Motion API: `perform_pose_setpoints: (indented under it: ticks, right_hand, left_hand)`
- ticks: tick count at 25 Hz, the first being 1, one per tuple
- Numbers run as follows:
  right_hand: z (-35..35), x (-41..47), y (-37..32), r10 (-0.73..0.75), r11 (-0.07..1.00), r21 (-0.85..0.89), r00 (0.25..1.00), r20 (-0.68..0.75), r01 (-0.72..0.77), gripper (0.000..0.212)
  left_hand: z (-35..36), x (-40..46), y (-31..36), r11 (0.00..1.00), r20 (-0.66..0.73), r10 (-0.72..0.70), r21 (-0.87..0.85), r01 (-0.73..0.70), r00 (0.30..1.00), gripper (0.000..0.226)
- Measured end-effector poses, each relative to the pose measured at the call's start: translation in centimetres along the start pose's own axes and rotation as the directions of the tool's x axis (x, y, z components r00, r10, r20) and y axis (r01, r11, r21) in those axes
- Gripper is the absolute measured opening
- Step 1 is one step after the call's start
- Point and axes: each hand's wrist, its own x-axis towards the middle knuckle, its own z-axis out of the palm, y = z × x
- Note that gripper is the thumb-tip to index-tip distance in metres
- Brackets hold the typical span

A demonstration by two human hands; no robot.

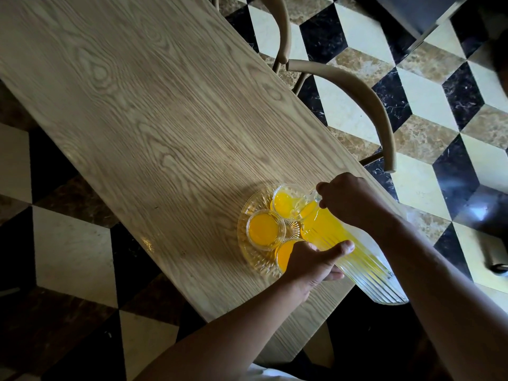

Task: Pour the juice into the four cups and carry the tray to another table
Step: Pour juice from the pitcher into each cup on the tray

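1. A ribbed clear glass pitcher [354, 251] is tipped well over, its mouth lowered toward the tray and its base raised toward the person; orange juice [321, 226] fills the lower, mouth end of it.
2. The right hand [349, 200] is curled round the pitcher's top end near the handle, though the handle itself is mostly hidden beneath the fingers.
3. The left hand [313, 259] supports the pitcher from below and beside, with the thumb pressed along the ribbed wall and the other fingers wrapped underneath.
4. A round cut-glass tray [251, 204] sits on the wooden bench [143, 111], close to its near right edge.
5. On the tray, the far cup [286, 202] lies directly under the pitcher's spout and holds juice, with a pale streak across its surface (whether that is a stream or a glare, I cannot tell).
6. The left cup [265, 229] is filled with juice and stands just beside the far cup.
7. The near cup [284, 253] also holds juice and is partly covered by the left hand.
8. A fourth cup cannot be made out; the pitcher and hands cover that part of the tray.
9. A curved-back chair [365, 103] stands at the bench's right side on a floor [428, 100] patterned in black, cream and brown tiles.
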Motion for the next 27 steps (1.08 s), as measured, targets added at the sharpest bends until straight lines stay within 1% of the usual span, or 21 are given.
perform_pose_setpoints:
  ticks: [6, 16, 18, 21, 22, 24, 27]
  right_hand:
    - [0.3, -0.2, -0.1, -0.006, 1.000, 0.002, 1.000, 0.025, 0.006, 0.039]
    - [0.0, 0.2, -0.4, -0.030, 0.997, -0.075, 0.998, 0.057, 0.035, 0.038]
    - [-0.1, 0.5, -0.4, -0.064, 0.993, -0.093, 0.996, 0.058, 0.070, 0.039]
    - [0.0, 0.9, -0.2, -0.125, 0.979, -0.151, 0.987, 0.099, 0.139, 0.047]
    - [0.0, 0.7, -0.4, -0.125, 0.976, -0.165, 0.987, 0.099, 0.140, 0.047]
    - [0.0, 0.9, -0.4, -0.106, 0.984, -0.133, 0.991, 0.080, 0.116, 0.041]
    - [0.0, 0.8, -0.6, -0.050, 0.994, -0.089, 0.997, 0.055, 0.055, 0.035]
  left_hand:
    - [0.1, -0.4, 0.1, 1.000, -0.013, -0.024, -0.020, 0.024, 1.000, 0.040]
    - [0.3, -0.4, 0.3, 0.998, -0.005, -0.043, -0.049, 0.043, 0.999, 0.042]
    - [0.3, -0.4, 0.4, 0.998, -0.006, -0.042, -0.048, 0.041, 0.999, 0.041]
    - [0.4, -0.6, 0.7, 0.998, 0.002, -0.039, -0.041, 0.039, 0.999, 0.040]
    - [0.4, -0.7, 0.8, 0.998, 0.010, -0.040, -0.043, 0.040, 0.999, 0.041]
    - [0.3, -0.7, 0.8, 0.997, 0.029, -0.040, -0.059, 0.041, 0.999, 0.050]
    - [0.3, -0.5, 0.7, 0.996, 0.041, -0.040, -0.079, 0.043, 0.998, 0.074]
